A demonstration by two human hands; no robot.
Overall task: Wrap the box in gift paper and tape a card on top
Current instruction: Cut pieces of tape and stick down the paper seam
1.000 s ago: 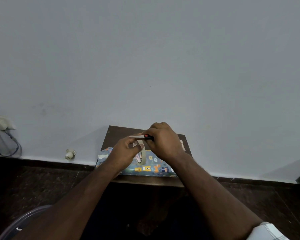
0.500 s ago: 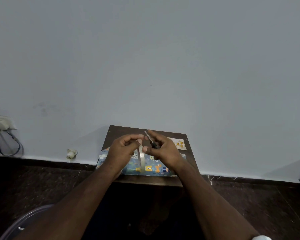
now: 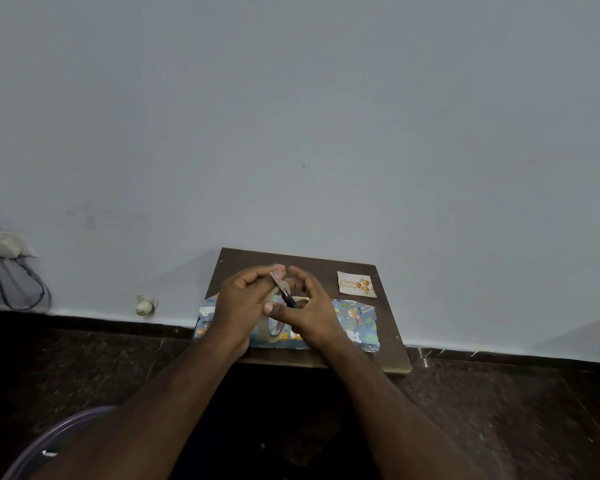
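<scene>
The left hand [image 3: 240,303] is raised above the small dark brown wooden board [image 3: 388,337], with its fingers curled; the thumb and forefinger are pinched together near the top, beside the metal tip of the scissors. A roll of clear adhesive tape [image 3: 269,329] hangs at this hand, and the palm hides part of it, so I cannot tell exactly how the roll is supported. The right hand [image 3: 314,311] is just beside the left one, nearly touching it. Its fingers are bent around a pair of small scissors with dark handles and thin silver blades [image 3: 282,291], and the thumb presses on the handle part. The blades point up and to the left, toward the left fingertips. Whether the blades are open or closed is too small to see.

Under both hands lies the box wrapped in blue gift paper with small cartoon animals [image 3: 355,325]. It rests on the front part of the board, and the paper at its right end looks folded but a little loose. The small pale square card with gold "Happy Birthday" writing and balloons [image 3: 356,284] lies flat on the board behind the box, at the right, apart from it.

The board stands on a dark speckled floor [image 3: 499,410], against a plain grey-blue wall [image 3: 291,116]. At the left on the wall there is a white socket with a hanging cable [image 3: 4,245], and lower a small white plug-like thing [image 3: 145,304]. A curved transparent plastic rim [image 3: 49,441] shows in the bottom left corner.
</scene>
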